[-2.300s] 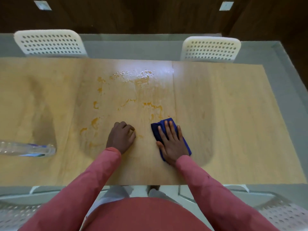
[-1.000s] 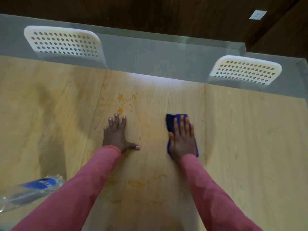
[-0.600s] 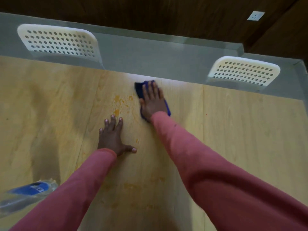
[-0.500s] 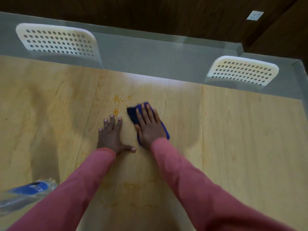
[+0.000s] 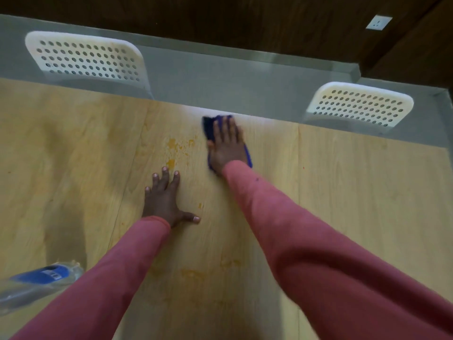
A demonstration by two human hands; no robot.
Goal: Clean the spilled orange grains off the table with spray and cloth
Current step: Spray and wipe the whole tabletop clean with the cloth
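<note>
My right hand (image 5: 226, 146) presses flat, fingers straight, on a blue cloth (image 5: 208, 126) near the far edge of the wooden table (image 5: 355, 192). Orange grains and stains (image 5: 175, 148) lie just left of the cloth, with a small speck (image 5: 200, 205) nearer me and faint smears (image 5: 193, 273) lower down. My left hand (image 5: 165, 200) rests flat on the table, fingers spread, just below the orange patch. A clear spray bottle with a blue label (image 5: 39, 280) lies on its side at the lower left.
Two white perforated chairs stand beyond the far edge, one at the left (image 5: 85, 57) and one at the right (image 5: 360, 106). A grey floor strip and a dark wooden wall lie behind them.
My right hand slid the cloth from beside my left hand back out to the far edge of the table. My left hand stayed planted. The bottle has not moved.
</note>
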